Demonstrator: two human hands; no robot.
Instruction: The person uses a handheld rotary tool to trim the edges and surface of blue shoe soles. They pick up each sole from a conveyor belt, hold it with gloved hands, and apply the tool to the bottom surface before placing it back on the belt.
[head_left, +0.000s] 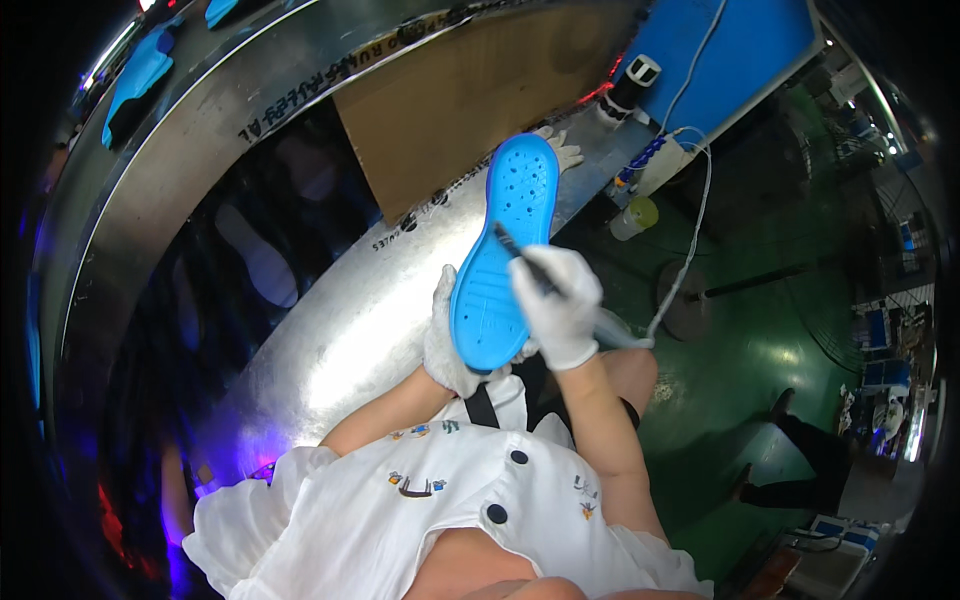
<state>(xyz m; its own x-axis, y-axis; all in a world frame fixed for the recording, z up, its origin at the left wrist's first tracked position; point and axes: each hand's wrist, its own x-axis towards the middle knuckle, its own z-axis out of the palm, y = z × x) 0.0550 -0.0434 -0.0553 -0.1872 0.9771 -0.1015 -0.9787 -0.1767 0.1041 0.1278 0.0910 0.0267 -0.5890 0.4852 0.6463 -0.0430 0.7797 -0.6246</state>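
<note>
A bright blue shoe sole (491, 300) with small holes near its upper end lies over my left hand (444, 337), which wears a pale glove and supports the lower end from the left side and beneath. My right hand (556, 304), in a white glove, grips a slim dark tool (517, 250), perhaps a pen or brush; motion blurs it. The tool's tip is over the middle of the sole; whether it touches cannot be told. Behind the sole's upper end, pale glove fingers (566, 148) show on the metal surface.
A shiny metal ledge (352, 330) curves at left beside a dark belt carrying sole shapes (256, 255). A cardboard sheet (465, 90) stands beyond. At right are a black-and-white cylinder (630, 88), a yellow-topped container (634, 218), a hanging hose (694, 240) and a person's legs (814, 457).
</note>
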